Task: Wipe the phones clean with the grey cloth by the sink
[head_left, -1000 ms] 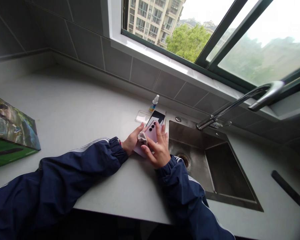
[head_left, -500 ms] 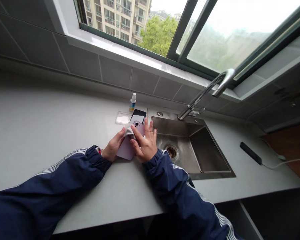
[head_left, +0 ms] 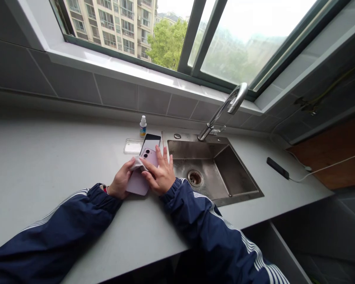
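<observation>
My left hand (head_left: 120,181) is closed around the left edge of a lilac smartphone (head_left: 137,184), whose back with its round camera lenses faces up. A small pale cloth (head_left: 138,163) lies bunched across the phone's back. My right hand (head_left: 160,176) pinches the cloth with thumb and index finger against the phone, its other fingers stretched out. Partly hidden behind the held phone, a second phone or dark-topped flat item (head_left: 152,140) lies on the counter. Beside that is a clear phone case (head_left: 132,146), and a small white bottle (head_left: 143,127) stands behind it.
A steel sink (head_left: 239,169) is set into the pale counter (head_left: 62,157) right of my hands, with a chrome faucet (head_left: 221,109) at its back edge. Farther right lies a black bar-shaped device (head_left: 277,168) with a white cord. A window is above.
The whole view has shifted, so the counter things and hands appear farther left. My right index finger and the cloth sit slightly lower on the phone's back, leaving more of the camera lenses visible.
</observation>
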`<state>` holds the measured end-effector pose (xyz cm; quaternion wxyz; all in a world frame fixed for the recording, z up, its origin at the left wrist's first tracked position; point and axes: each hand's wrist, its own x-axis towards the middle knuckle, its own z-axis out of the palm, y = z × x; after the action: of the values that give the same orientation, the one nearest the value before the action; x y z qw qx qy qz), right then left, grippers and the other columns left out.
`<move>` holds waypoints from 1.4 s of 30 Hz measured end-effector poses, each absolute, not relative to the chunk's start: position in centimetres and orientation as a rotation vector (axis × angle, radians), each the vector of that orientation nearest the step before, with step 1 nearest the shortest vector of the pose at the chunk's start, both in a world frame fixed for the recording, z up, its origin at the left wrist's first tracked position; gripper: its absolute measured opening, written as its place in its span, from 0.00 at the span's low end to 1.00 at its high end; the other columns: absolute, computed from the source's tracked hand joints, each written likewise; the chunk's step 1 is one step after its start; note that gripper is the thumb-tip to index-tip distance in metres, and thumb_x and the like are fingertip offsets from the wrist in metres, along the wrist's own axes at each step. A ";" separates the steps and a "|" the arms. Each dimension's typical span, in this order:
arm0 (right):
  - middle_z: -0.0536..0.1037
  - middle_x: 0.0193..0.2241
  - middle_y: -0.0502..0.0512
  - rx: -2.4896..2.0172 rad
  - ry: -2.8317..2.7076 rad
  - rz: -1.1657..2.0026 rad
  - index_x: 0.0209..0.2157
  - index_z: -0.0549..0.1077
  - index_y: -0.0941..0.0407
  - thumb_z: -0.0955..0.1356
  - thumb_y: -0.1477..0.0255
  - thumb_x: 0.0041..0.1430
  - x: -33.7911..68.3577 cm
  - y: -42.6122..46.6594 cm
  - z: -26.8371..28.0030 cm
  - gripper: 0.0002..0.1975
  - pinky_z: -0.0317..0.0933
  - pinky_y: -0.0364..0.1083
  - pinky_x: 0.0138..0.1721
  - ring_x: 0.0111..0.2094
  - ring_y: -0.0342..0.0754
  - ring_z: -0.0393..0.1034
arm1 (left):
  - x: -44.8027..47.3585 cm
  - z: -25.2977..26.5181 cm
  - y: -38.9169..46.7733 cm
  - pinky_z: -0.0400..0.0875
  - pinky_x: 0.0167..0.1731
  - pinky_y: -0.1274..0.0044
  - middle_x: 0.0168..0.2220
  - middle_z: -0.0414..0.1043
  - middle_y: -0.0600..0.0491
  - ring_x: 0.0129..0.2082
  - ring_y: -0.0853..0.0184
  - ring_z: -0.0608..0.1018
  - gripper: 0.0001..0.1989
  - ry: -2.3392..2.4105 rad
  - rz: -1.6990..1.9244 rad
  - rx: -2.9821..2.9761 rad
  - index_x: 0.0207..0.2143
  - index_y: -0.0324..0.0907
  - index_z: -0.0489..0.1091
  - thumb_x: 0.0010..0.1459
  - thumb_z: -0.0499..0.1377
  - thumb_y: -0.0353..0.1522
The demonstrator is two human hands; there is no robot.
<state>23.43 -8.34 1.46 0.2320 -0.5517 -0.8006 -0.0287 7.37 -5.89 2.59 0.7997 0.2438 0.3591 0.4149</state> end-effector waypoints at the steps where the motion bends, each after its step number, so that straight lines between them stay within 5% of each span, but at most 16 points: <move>1: 0.36 0.74 0.55 -1.543 -2.164 -0.085 0.66 0.60 0.39 0.65 0.58 0.68 23.6 -8.2 1.4 0.27 0.43 0.74 0.63 0.73 0.69 0.29 | 7.4 2.4 -5.9 0.77 0.23 0.77 0.32 0.79 0.49 0.24 0.64 0.80 0.24 0.793 0.902 0.536 0.59 0.39 0.69 0.64 0.54 0.39; 5: 0.36 0.74 0.55 -1.523 -2.120 -0.113 0.66 0.61 0.41 0.66 0.60 0.66 23.8 -8.0 1.5 0.28 0.42 0.73 0.64 0.73 0.68 0.30 | 7.4 2.2 -6.0 0.77 0.22 0.77 0.33 0.80 0.49 0.23 0.64 0.80 0.26 0.809 0.873 0.576 0.62 0.40 0.66 0.63 0.56 0.39; 10: 0.51 0.71 0.54 -1.406 -2.078 -0.184 0.56 0.74 0.43 0.68 0.68 0.63 24.0 -8.1 1.8 0.20 0.43 0.67 0.66 0.73 0.62 0.35 | 7.3 2.5 -6.0 0.78 0.25 0.73 0.33 0.80 0.46 0.25 0.59 0.81 0.26 0.809 0.807 0.626 0.61 0.38 0.66 0.64 0.53 0.40; 15: 0.76 0.49 0.55 -1.265 -1.863 -0.149 0.40 0.82 0.47 0.67 0.73 0.62 25.0 -7.4 1.3 0.11 0.58 0.56 0.61 0.57 0.53 0.67 | 6.9 2.4 -6.1 0.78 0.27 0.67 0.29 0.79 0.41 0.25 0.54 0.81 0.28 0.726 0.643 0.780 0.53 0.34 0.72 0.64 0.51 0.46; 18: 0.74 0.38 0.55 -1.262 -1.664 0.010 0.39 0.80 0.50 0.68 0.73 0.60 25.7 -7.0 1.2 0.09 0.67 0.51 0.48 0.42 0.51 0.71 | 6.9 2.8 -6.3 0.78 0.28 0.68 0.33 0.79 0.39 0.27 0.54 0.81 0.28 0.679 0.613 0.849 0.54 0.34 0.70 0.61 0.54 0.46; 22: 0.71 0.36 0.54 -1.235 -1.559 0.114 0.34 0.75 0.53 0.68 0.74 0.56 25.8 -6.7 1.3 0.04 0.68 0.46 0.35 0.33 0.46 0.68 | 7.1 3.3 -6.4 0.78 0.30 0.66 0.44 0.79 0.40 0.31 0.54 0.82 0.31 0.624 0.677 0.847 0.62 0.41 0.62 0.60 0.57 0.44; 25: 0.71 0.31 0.50 -1.191 -1.529 0.196 0.28 0.69 0.53 0.69 0.74 0.53 25.4 -6.7 1.5 0.03 0.66 0.44 0.29 0.26 0.42 0.64 | 7.0 2.9 -6.2 0.79 0.33 0.64 0.38 0.79 0.39 0.31 0.53 0.82 0.31 0.649 0.647 0.818 0.62 0.38 0.61 0.61 0.55 0.45; 37: 0.76 0.25 0.47 -1.063 -1.358 0.674 0.41 0.73 0.54 0.71 0.63 0.59 24.9 -6.8 0.9 0.12 0.69 0.42 0.21 0.22 0.43 0.72 | 6.9 3.8 -5.9 0.78 0.37 0.54 0.41 0.78 0.36 0.34 0.46 0.82 0.29 0.713 0.730 0.662 0.61 0.34 0.61 0.64 0.50 0.43; 42: 0.77 0.25 0.48 -1.047 -1.218 0.819 0.37 0.70 0.54 0.74 0.57 0.55 24.9 -7.0 1.5 0.17 0.70 0.43 0.17 0.20 0.44 0.74 | 6.8 3.9 -6.0 0.77 0.37 0.53 0.42 0.77 0.34 0.35 0.44 0.82 0.31 0.691 0.818 0.658 0.62 0.33 0.59 0.63 0.49 0.44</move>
<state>24.90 -6.97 1.50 0.6204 -0.4555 -0.5300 0.3561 6.76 -6.01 3.89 0.8088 0.3080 0.3232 0.3828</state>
